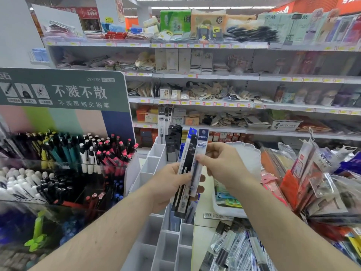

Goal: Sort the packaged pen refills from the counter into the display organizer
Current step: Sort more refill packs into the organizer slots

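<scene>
You hold refill packs (188,169), black, white and blue, above the pale grey organizer (154,163). Left of the organizer stand pens (109,153) with black barrels and pink caps, under a dark green sign (62,89) with white lettering.

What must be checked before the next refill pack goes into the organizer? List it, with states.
1. Left hand grips the bundle of packs: ok.
2. Right hand pinches one pack at the front of the bundle: ok.
3. That pack is free of the bundle: cannot tell, they overlap.
4. Empty compartments in the organizer: ok, several on its left side show nothing inside.
5. Which compartment matches this pack's type: cannot tell, the labels are too small.
6. More packs wait on the counter: ok, a pile lies at lower right.
</scene>
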Motion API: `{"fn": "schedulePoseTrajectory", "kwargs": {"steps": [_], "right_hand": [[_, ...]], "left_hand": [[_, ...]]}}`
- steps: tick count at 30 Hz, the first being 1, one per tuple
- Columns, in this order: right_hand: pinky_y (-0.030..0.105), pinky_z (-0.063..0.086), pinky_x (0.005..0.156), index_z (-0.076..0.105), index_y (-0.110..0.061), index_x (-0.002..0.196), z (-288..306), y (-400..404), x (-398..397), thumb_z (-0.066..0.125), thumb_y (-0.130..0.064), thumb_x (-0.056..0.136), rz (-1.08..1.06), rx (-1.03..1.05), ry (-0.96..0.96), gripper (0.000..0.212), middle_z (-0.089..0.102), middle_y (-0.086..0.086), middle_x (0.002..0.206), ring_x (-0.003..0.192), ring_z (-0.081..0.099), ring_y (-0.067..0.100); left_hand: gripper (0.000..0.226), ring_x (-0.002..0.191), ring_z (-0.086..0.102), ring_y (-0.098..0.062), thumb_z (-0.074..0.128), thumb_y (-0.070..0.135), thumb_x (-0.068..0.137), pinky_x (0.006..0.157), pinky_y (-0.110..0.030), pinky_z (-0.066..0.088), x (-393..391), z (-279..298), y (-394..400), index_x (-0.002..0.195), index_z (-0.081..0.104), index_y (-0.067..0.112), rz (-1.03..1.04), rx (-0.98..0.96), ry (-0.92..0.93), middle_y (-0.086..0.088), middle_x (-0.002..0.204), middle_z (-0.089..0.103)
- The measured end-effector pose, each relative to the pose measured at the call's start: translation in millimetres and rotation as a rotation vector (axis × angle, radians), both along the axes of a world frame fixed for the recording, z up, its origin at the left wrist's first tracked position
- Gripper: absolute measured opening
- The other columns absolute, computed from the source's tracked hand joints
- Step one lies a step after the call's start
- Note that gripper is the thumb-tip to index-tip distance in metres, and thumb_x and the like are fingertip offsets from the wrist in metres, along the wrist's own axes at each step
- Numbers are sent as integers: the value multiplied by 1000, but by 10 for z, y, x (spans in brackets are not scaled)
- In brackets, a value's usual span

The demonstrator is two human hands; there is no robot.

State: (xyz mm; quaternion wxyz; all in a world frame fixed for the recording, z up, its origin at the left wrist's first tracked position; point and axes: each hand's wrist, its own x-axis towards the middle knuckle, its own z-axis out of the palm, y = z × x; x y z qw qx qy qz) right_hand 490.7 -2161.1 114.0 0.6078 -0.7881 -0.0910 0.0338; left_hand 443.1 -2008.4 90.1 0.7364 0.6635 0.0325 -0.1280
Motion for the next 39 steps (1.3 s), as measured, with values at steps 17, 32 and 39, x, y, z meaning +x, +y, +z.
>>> {"fn": "schedulePoseTrajectory", "kwargs": {"steps": [17,32,39], "right_hand": [[53,59,80,71,-20,78,-1048,-441,428,70,-20,92,-274,24,44,13,73,-1,70,70,72,17],[32,53,70,49,-25,58,-1766,60,670,46,5,87,184,-701,162,42,54,-1,74,86,67,29],[32,55,82,73,-17,113,-1333,-70,686,57,-9,87,23,-777,36,31,72,1,113,100,66,23]], "left_hand": [[9,56,67,-18,52,9,99,52,-27,57,65,13,39,96,61,10,300,-123,52,-10,67,68],[8,59,66,-16,54,2,96,61,-32,60,95,-47,37,92,61,2,265,-183,18,-8,65,65],[9,58,66,-15,56,3,94,65,-32,62,86,-61,45,89,63,3,237,-118,7,-6,63,66]]}}
